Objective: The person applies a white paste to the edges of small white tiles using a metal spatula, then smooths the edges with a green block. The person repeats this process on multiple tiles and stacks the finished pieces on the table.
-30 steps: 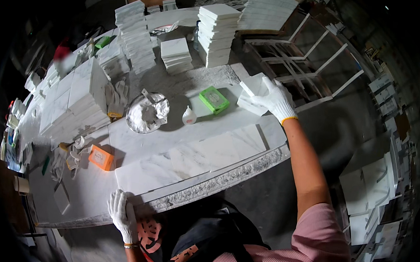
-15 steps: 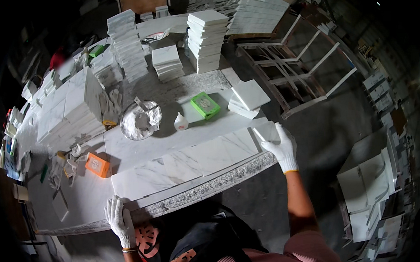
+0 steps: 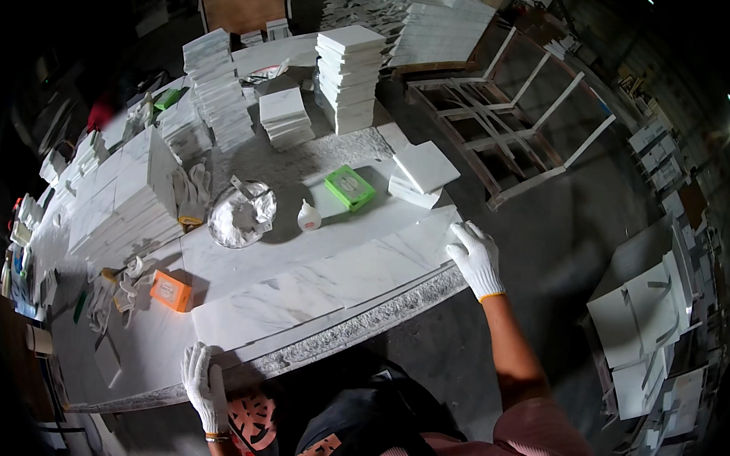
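Observation:
A row of white, grey-veined marble tiles lies edge to edge along the front of the stone worktable. At its right end my gloved right hand touches the last tile, fingers stretched and thumb apart; the fingertips' contact is partly hidden. My left hand, also in a white knit glove, rests with extended fingers on the table's front edge, just below the row's left end. Behind the row stand a metal bowl of white paste with a scraper, a small white bottle and a green box.
An orange box sits left of the row, beside crumpled gloves. Stacked tiles rise at the back, with a larger tile block on the left. Two tiles overlap at the right edge. A metal frame stands beyond.
The tilted tile at the right end now lies flat in line with the row. My right hand has shifted slightly down and left; my left hand has stayed put.

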Available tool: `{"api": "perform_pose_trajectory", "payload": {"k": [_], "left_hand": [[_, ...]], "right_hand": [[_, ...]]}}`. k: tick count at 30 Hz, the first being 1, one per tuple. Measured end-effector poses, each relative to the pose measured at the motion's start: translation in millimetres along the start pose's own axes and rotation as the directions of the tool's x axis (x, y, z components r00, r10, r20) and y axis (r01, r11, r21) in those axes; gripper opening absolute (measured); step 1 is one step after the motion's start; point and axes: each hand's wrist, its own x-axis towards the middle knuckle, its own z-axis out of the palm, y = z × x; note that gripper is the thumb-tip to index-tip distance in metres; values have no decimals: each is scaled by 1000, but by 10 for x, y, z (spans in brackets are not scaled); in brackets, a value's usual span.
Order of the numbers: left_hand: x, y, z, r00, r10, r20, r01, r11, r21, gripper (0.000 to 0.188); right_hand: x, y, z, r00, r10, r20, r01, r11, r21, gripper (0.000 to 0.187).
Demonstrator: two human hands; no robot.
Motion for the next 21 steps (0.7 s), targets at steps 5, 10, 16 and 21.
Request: {"api": "perform_pose_trajectory", "payload": {"k": [5,10,16,21], "left_hand": [[-24,-78,-69,987,-140,-82,139,990,-18,39],[-97,-363,-268,940,-339,-38,323,920,-221,42],[-126,-523,-334,942,-336,-3,328,920,-213,43],[-160,-577,-290,924,-382,-18,356,878,-319,44]], "right_hand": [[-96,-208,-9,999,-38,5,36,987,154,40],[-178,-427,32,996,1,86,-44,860,509,38],[-131,-282,-23,918,346,192,-361,532,766,34],[-190,-160,142,947,312,80,-265,613,744,33]]}}
